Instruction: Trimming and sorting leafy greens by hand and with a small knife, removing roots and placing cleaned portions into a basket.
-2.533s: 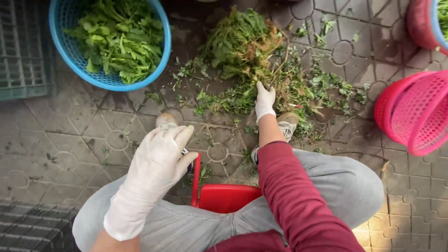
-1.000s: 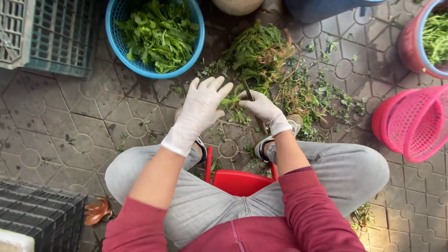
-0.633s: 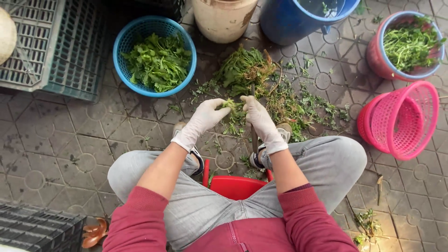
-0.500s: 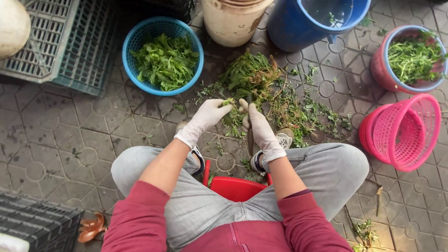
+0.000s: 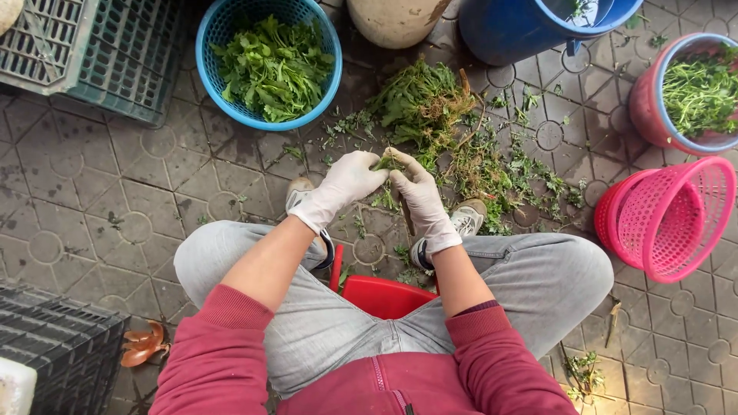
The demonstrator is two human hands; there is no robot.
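Note:
Both my hands wear white gloves and meet over the paved ground in front of my knees. My left hand (image 5: 344,184) and my right hand (image 5: 420,197) are closed together on a small bunch of green leafy stems (image 5: 387,163). A thin brown stalk hangs down from my right hand. Just beyond lies a loose pile of green plants with roots (image 5: 430,104). A blue basket (image 5: 207,31) full of picked green leaves stands at the far left of the pile.
A pink mesh basket (image 5: 676,223) lies tipped at the right. A pink tub of greens (image 5: 644,100), a blue barrel (image 5: 515,31) and a beige pot (image 5: 392,23) stand behind. Grey crates (image 5: 84,54) sit at left, a black crate (image 5: 54,346) near left. I sit on a red stool (image 5: 380,296).
My right hand picked stems from the pile, then my left hand came forward to join it. Both hands now hold the bunch closer to me. The camera view shifted.

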